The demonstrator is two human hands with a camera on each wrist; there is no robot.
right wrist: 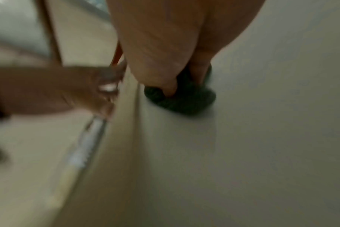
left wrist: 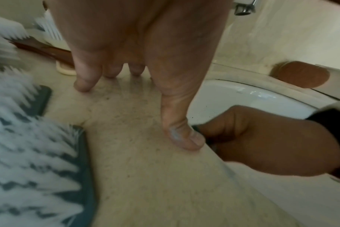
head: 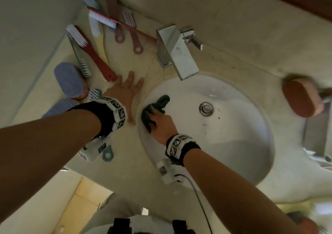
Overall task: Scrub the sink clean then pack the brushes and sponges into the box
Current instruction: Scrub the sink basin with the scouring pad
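Observation:
My right hand is inside the white sink, low on its left wall. It grips a dark green scrub pad against the basin; in the right wrist view the thumb and fingers pinch the pad. My left hand lies flat with fingers spread on the beige counter just left of the sink rim; its thumb touches the rim edge. Dark specks dot the basin near the drain. No box is in view.
Several brushes lie on the counter at the back left, among them a red one and a yellow one. Two blue sponges sit left of my left hand. A teal brush lies under my left wrist. An orange sponge lies right of the sink, and a chrome faucet stands behind it.

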